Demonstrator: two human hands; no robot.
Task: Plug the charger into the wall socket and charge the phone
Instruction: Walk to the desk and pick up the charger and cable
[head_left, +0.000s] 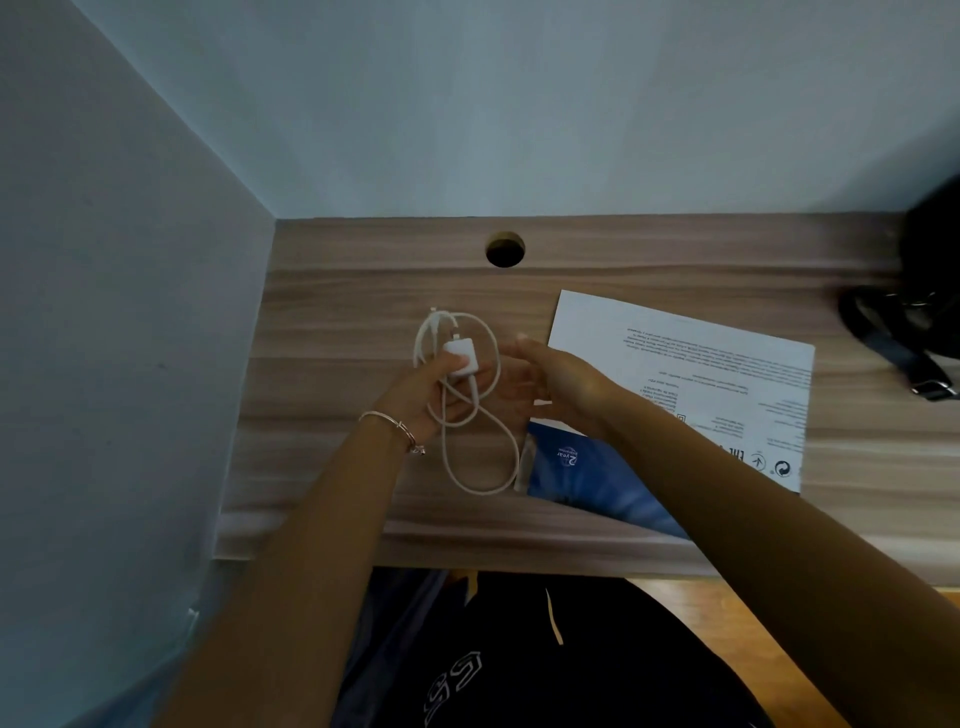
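Over the wooden desk (363, 291) by blue walls (519, 104), left fingers (441, 373) grip the charger (462, 358); right fingers (521, 347) lie loose.

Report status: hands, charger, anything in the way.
Left hand holds the charger, cable hanging in loose loops. Right hand open, fingers near the cable. No socket or phone in view; paper sheet on the desk alongside.
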